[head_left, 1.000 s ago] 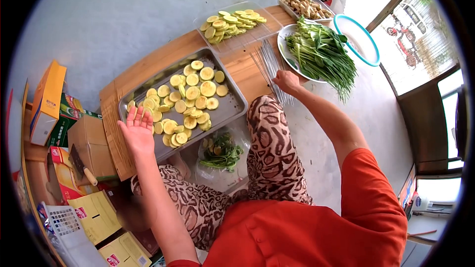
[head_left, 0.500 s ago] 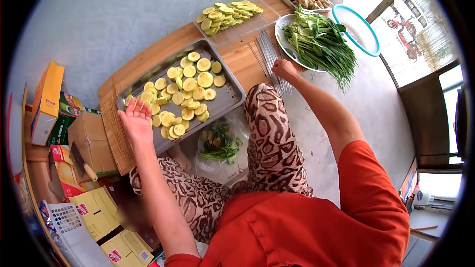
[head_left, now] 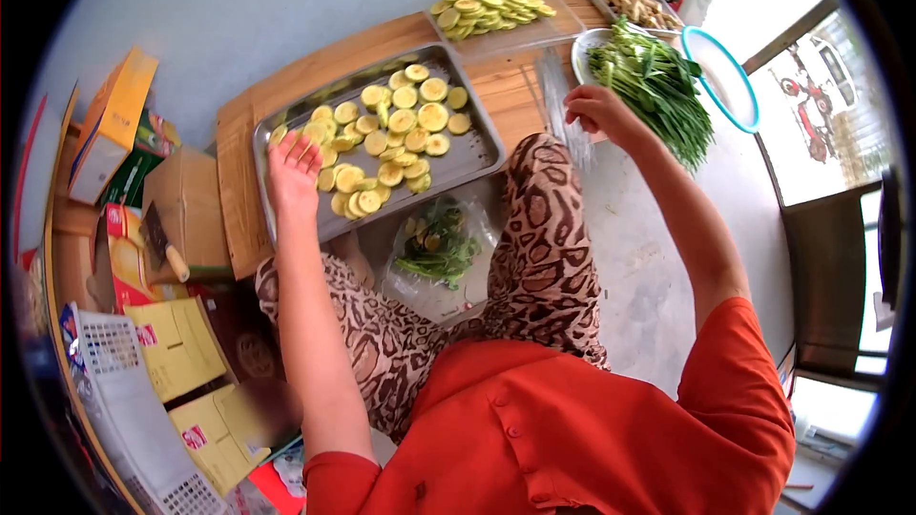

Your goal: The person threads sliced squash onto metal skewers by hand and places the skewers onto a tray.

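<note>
My left hand is palm up with its fingers stretched out, over the left edge of a grey metal tray. It is beside the zucchini slices spread in that tray, and nothing shows in the palm. My right hand has curled fingers, thumb and forefinger close together. Whether something thin is between them I cannot make out. Just left of it, a bundle of thin metal skewers lies across the table edge. Leafy green vegetables are heaped on a white plate beyond that hand.
More zucchini slices fill a clear plastic tray at the back of the wooden table. Another tray holds brownish pieces. A blue-rimmed basin stands at right. Below are a bag of greens, cardboard boxes and a knife.
The view has turned, moving the table contents right and up in the picture. My right hand has shifted slightly right of the skewers, its fingers looser. My left hand stays by the tray's left edge.
</note>
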`<control>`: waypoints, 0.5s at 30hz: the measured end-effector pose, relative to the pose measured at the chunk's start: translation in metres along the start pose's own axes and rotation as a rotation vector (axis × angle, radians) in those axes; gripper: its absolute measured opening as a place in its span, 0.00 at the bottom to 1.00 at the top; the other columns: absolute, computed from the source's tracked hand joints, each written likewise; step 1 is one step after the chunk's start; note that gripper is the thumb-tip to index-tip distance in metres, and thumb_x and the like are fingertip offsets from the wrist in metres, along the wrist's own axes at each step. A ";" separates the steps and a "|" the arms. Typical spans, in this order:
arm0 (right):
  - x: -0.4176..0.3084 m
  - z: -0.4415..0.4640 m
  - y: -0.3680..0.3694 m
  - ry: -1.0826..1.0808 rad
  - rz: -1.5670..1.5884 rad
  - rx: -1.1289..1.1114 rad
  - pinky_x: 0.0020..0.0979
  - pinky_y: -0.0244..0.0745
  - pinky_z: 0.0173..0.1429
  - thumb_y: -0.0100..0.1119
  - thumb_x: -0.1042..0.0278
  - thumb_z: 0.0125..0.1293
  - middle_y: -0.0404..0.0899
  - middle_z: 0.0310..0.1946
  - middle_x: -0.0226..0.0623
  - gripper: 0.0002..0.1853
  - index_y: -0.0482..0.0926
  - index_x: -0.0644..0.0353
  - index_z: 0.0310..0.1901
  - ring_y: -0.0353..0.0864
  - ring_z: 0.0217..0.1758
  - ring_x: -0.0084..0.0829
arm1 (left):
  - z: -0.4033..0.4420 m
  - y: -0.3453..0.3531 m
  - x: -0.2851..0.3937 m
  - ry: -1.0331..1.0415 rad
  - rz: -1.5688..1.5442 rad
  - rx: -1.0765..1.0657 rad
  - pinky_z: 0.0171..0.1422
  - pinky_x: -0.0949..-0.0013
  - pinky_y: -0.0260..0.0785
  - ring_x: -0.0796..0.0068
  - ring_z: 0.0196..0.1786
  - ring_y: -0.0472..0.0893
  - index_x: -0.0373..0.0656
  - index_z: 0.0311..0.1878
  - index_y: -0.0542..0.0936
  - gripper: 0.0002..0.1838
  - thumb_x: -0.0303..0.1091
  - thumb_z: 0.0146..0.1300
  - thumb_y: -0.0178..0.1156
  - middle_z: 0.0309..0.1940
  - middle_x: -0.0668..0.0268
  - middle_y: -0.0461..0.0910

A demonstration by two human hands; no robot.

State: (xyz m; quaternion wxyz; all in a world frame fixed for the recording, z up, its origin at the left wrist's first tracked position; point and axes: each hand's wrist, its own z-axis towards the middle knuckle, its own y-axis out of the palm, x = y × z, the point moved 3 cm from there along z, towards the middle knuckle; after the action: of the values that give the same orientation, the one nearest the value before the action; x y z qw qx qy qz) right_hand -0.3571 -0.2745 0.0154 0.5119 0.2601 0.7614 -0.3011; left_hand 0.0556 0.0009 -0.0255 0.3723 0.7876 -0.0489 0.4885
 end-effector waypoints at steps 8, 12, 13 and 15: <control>-0.109 -0.010 0.068 -0.228 0.342 -0.096 0.17 0.55 0.20 0.53 0.66 0.67 0.72 0.22 0.27 0.07 0.74 0.60 0.41 0.61 0.16 0.15 | 0.000 0.003 -0.005 0.005 0.125 0.069 0.43 0.67 0.73 0.68 0.38 0.79 0.39 0.51 0.73 0.18 0.44 0.69 0.48 0.39 0.59 0.78; -0.107 0.020 0.128 -0.229 0.548 -0.252 0.19 0.56 0.20 0.52 0.67 0.67 0.73 0.22 0.29 0.07 0.74 0.59 0.42 0.62 0.15 0.17 | -0.009 0.012 -0.008 0.018 0.293 0.036 0.37 0.71 0.73 0.71 0.33 0.80 0.40 0.48 0.76 0.15 0.41 0.66 0.51 0.35 0.62 0.79; -0.102 0.023 0.147 -0.193 0.592 -0.271 0.17 0.55 0.19 0.51 0.68 0.67 0.73 0.22 0.27 0.07 0.74 0.59 0.43 0.61 0.16 0.16 | -0.011 0.012 -0.009 0.021 0.342 0.023 0.36 0.72 0.72 0.72 0.33 0.80 0.40 0.47 0.76 0.15 0.41 0.66 0.52 0.35 0.62 0.79; -0.082 0.033 0.179 -0.112 0.659 -0.270 0.16 0.53 0.18 0.49 0.68 0.68 0.72 0.22 0.26 0.06 0.73 0.59 0.42 0.60 0.16 0.15 | -0.009 0.013 -0.013 0.030 0.445 0.006 0.32 0.76 0.70 0.76 0.29 0.80 0.41 0.45 0.77 0.13 0.39 0.64 0.54 0.34 0.64 0.80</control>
State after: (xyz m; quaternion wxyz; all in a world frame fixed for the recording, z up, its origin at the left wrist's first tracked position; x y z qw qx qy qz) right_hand -0.1830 -0.1834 0.0477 0.6521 0.4049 0.6402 -0.0303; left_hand 0.0367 -0.0060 -0.0264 0.2538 0.7511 -0.2144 0.5706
